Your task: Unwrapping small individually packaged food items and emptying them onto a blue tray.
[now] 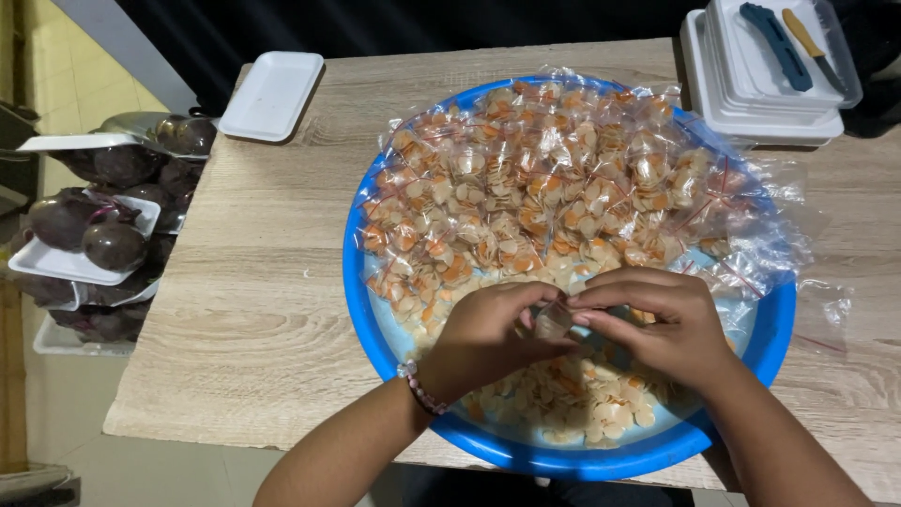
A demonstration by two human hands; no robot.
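Observation:
A large blue round basin [779, 329] sits on the wooden table [272, 253]. Its far half is piled with several small clear zip bags of pale orange-and-cream slices [544, 188]. Loose slices [572, 404] lie in the near part. My left hand [488, 333] and my right hand [657, 319] meet above the loose slices. Together they pinch a small clear bag [554, 321] with slices in it, the fingertips of both hands on its top edge. A bead bracelet [419, 387] circles my left wrist.
A white foam tray [272, 94] lies at the table's far left. Stacked white trays [760, 103] at the far right carry a blue tool [774, 42] and a knife [812, 42]. Wrapped dark purple fruits on trays [103, 235] are stacked left of the table. An empty clear bag [824, 314] lies right of the basin.

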